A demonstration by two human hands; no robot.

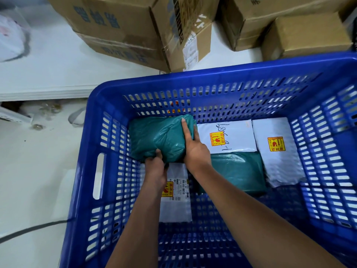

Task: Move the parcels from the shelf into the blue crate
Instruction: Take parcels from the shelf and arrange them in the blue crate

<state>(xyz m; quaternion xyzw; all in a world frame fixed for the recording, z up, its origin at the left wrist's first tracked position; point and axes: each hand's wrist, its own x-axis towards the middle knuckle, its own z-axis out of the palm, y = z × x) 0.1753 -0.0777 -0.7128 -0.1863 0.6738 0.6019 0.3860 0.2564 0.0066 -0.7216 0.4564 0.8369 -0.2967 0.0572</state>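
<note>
Head view, hands [173,159] gripping crinkly green parcel [158,138]

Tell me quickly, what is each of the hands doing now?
Left hand: closed on the near edge of the green parcel.
Right hand: gripping the same green parcel's right side.

A bulging teal plastic-wrapped parcel [158,138] lies in the slotted blue plastic crate's [100,190] far-left corner (four flatter parcels beside it).

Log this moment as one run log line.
step: placing | both hands gripping green parcel | in blue crate, far-left corner | other parcels already inside
</note>
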